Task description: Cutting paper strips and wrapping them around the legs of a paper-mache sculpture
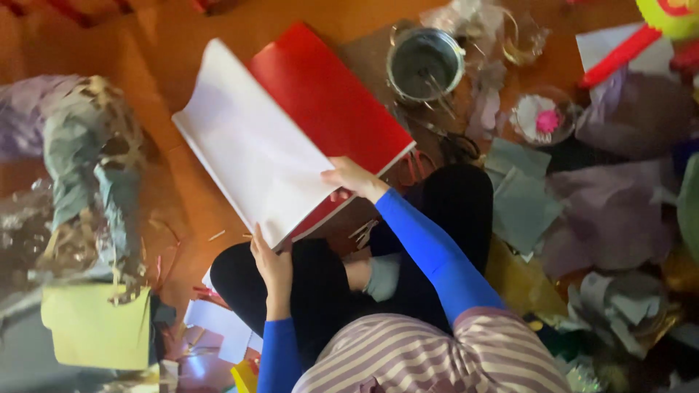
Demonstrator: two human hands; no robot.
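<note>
Paper stack (pixel 251 149): big sheets, white side up w/ red sheet (pixel 328 98) underneath, lying on the orange floor (pixel 182 29) just ahead of the person's crossed legs (pixel 444 211).
Long axis: runs diagonally, near corner by the knees, far corner up-left; red edge trails to the right.
Left hand (pixel 271 266): at the near bottom corner of the white sheet, fingers curled up against the edge; looks like a light pinch, but exact grip can't be told.
Right hand (pixel 349 178): on the near right edge, thumb on top of the white sheet, fingers seem tucked under; partly closed on the paper.
Which hand nearer: both touch the stack; right sits further along the edge, left holds the corner closest to the body.
Direction from hands: bulk of the stack lies forward & to the left of both hands.
Sleeves: blue, both arms; striped top below.
Nearby: metal pot (pixel 426 64) well beyond the red sheet to the right; scissors (pixel 444 142) just beside the right knee; yellow-green paper (pixel 98 327) far left, apart; paper scraps all around.
</note>
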